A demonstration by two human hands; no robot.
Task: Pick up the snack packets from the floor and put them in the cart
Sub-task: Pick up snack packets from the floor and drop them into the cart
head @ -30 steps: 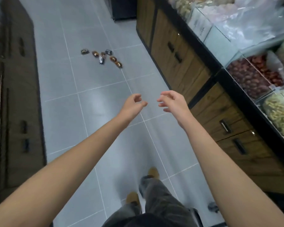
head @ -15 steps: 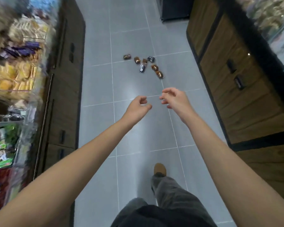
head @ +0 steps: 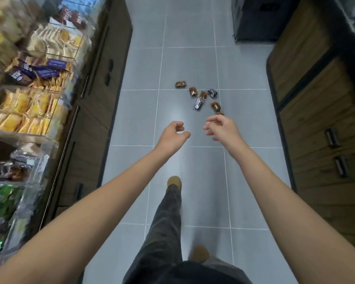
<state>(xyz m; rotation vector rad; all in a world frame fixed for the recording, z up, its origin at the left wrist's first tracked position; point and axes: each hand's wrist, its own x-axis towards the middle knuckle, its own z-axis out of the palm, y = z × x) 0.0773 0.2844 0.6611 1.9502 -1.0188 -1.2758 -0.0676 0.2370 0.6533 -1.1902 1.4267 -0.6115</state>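
The small shiny foil snack packets (head: 198,104), brown and dark blue, lay on the grey tiled floor (head: 135,111) just ahead of the person, strung in a loose line slanting from far left to near right. Both bare hands were held out forward, fingers loosely curled round nothing; the right hand (head: 221,130) was nearer the closest brown packet (head: 215,105) than the left hand (head: 173,134). No cart showed.

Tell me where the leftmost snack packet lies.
Head view: the leftmost snack packet lies on the grey tiled floor, mid-aisle, at the cluster's left end, just left of another brown packet.
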